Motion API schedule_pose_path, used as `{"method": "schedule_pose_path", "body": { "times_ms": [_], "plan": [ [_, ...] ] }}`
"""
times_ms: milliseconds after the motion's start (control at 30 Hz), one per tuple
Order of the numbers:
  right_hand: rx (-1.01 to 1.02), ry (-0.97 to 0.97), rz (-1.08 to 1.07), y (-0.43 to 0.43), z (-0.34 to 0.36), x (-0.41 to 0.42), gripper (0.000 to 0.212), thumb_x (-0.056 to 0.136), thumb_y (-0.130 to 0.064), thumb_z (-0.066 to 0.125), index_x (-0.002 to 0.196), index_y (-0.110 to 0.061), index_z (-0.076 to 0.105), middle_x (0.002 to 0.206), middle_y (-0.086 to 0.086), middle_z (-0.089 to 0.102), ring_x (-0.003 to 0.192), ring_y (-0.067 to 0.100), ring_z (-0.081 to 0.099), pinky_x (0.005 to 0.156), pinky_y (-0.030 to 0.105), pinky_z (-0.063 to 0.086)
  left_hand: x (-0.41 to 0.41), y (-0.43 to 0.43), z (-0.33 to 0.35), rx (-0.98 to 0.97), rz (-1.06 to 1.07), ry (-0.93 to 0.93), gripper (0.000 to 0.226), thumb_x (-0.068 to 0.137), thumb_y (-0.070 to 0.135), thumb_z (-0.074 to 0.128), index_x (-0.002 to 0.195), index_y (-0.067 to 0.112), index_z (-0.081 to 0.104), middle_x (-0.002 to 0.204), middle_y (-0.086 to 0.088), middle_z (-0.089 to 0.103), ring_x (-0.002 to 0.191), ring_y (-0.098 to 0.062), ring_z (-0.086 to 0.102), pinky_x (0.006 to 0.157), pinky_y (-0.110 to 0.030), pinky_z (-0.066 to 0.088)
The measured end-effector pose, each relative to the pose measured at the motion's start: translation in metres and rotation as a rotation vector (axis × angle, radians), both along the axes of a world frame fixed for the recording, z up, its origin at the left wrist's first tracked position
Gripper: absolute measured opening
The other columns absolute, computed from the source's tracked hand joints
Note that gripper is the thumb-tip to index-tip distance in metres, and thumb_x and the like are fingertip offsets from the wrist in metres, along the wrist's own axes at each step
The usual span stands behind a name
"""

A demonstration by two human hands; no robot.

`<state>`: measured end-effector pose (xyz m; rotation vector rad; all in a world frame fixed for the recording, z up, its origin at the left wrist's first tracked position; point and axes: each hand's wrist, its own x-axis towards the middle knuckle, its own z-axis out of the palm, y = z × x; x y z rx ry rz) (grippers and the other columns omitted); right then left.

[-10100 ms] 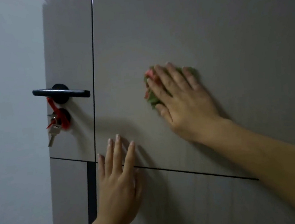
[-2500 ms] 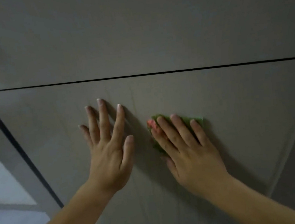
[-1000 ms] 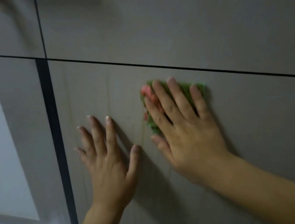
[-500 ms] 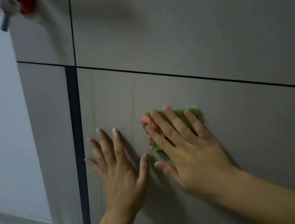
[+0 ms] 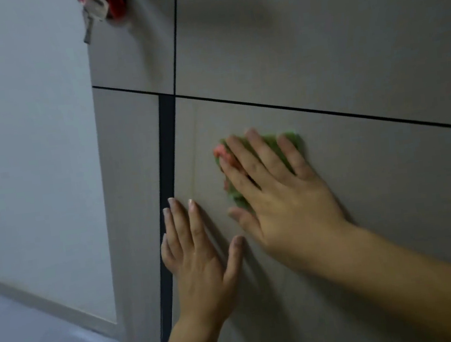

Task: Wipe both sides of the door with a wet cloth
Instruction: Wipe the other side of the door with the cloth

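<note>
- Two hands on the door (image 5: pixel 345 44), both flat, fingers straight and spread.
- Right hand (image 5: pixel 285 192) presses the cloth (image 5: pixel 297 143) against the lower panel, just under the groove (image 5: pixel 324 111). There's no curl round it, just palm and fingers pinning it to the surface.
- Cloth is green with a bit of pink by my forefinger, and mostly hidden under my fingers.
- Left hand (image 5: pixel 198 261) holds nothing. It rests bare on the same panel, just beside the right, with its outer fingers over the dark strip (image 5: pixel 168 149).
- Keys (image 5: pixel 93 11) hang up at top left, near the door's edge, well above both hands.
- Progress, as I judge it: I'm mid-wipe on this face, working the lower panel near the strip. A faint streak (image 5: pixel 195 151) runs left of the cloth. It may be damp, but I can't be sure.
- Left to do, I reckon: the narrow panel beyond the strip, whatever lies lower down, then the whole other side, which is out of sight from here.
</note>
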<state>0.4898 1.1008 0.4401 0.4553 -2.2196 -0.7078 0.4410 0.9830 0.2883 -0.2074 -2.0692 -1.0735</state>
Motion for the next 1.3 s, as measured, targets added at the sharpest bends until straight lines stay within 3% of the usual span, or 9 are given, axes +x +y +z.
{"method": "schedule_pose_path", "body": {
  "times_ms": [167,333,467,600,800,933,1000,1133,1300],
  "plan": [
    [0.077,0.048,0.006,-0.034,0.027,-0.027,0.073,0.104,-0.057,0.005,0.161,-0.015,-0.018,0.166,0.009,-0.030,0.152,0.029,-0.032,0.121,0.050,-0.023,-0.011,-0.012,-0.008,0.055,0.022,-0.038,0.088,0.093,0.081,0.021,0.161,0.039,-0.014,0.170,0.007,-0.023,0.157,-0.021,-0.023,0.124,-0.067,0.001],
    [0.165,0.023,0.023,0.003,0.000,-0.005,0.073,0.106,-0.055,0.020,0.163,-0.015,0.002,0.171,0.011,-0.012,0.158,0.031,-0.012,0.127,0.049,-0.010,-0.017,-0.013,-0.011,0.050,0.016,-0.023,0.086,0.095,0.079,0.024,0.161,0.038,-0.014,0.170,0.007,-0.022,0.157,-0.025,-0.023,0.122,-0.067,-0.001],
    [0.164,0.020,0.038,-0.039,0.024,-0.032,0.071,0.105,-0.056,0.006,0.161,-0.017,-0.015,0.166,0.010,-0.029,0.153,0.030,-0.029,0.122,0.049,-0.022,-0.020,-0.014,-0.013,0.047,0.037,-0.015,0.082,0.095,0.078,0.020,0.158,0.044,-0.019,0.170,0.007,-0.023,0.157,-0.026,-0.021,0.123,-0.067,0.000],
    [0.195,0.046,0.026,-0.054,0.031,-0.046,0.073,0.104,-0.056,0.006,0.161,-0.016,-0.018,0.165,0.011,-0.032,0.152,0.031,-0.032,0.122,0.051,-0.022,-0.022,-0.013,-0.015,0.042,0.051,0.012,0.082,0.096,0.075,0.021,0.159,0.040,-0.020,0.170,0.006,-0.024,0.158,-0.028,-0.019,0.124,-0.066,-0.001],
    [0.259,0.029,0.082,-0.018,-0.004,-0.023,0.076,0.103,-0.054,0.034,0.163,-0.016,0.010,0.171,0.010,-0.004,0.158,0.031,-0.005,0.127,0.049,-0.005,-0.027,-0.014,-0.021,0.126,0.090,-0.024,0.081,0.099,0.067,0.025,0.162,0.029,-0.009,0.172,-0.002,-0.018,0.158,-0.026,-0.017,0.125,-0.063,-0.001],
    [0.214,0.012,0.063,-0.074,0.013,-0.055,0.074,0.104,-0.057,0.013,0.162,-0.017,-0.013,0.166,0.010,-0.029,0.152,0.030,-0.031,0.118,0.049,-0.028,-0.033,-0.025,-0.023,0.222,0.092,-0.074,0.080,0.097,0.065,0.024,0.162,0.028,-0.004,0.171,0.004,-0.018,0.157,-0.018,-0.020,0.126,-0.060,-0.004],
    [0.215,0.011,0.062,-0.096,0.008,-0.070,0.075,0.103,-0.056,0.008,0.160,-0.015,-0.019,0.164,0.011,-0.034,0.150,0.031,-0.036,0.116,0.050,-0.031,-0.034,-0.027,-0.025,0.223,0.088,-0.065,0.078,0.098,0.064,0.023,0.162,0.031,-0.005,0.171,0.006,-0.017,0.157,-0.017,-0.019,0.126,-0.060,-0.004],
    [0.304,-0.044,0.093,-0.091,-0.010,-0.073,0.073,0.101,-0.055,0.001,0.158,-0.015,-0.020,0.161,0.010,-0.037,0.148,0.031,-0.039,0.119,0.051,-0.027,-0.034,-0.030,-0.028,0.216,0.075,-0.061,0.076,0.099,0.061,0.025,0.162,0.035,-0.008,0.172,0.008,-0.017,0.158,-0.017,-0.018,0.126,-0.061,-0.001],
    [0.228,-0.022,0.088,-0.148,0.040,-0.105,0.070,0.104,-0.054,0.007,0.162,-0.020,-0.013,0.168,0.007,-0.026,0.153,0.028,-0.030,0.115,0.048,-0.030,-0.036,-0.031,-0.030,0.180,0.078,-0.070,0.075,0.098,0.064,0.022,0.158,0.044,-0.020,0.169,0.012,-0.024,0.156,-0.018,-0.024,0.124,-0.057,-0.008]
  ]
}}
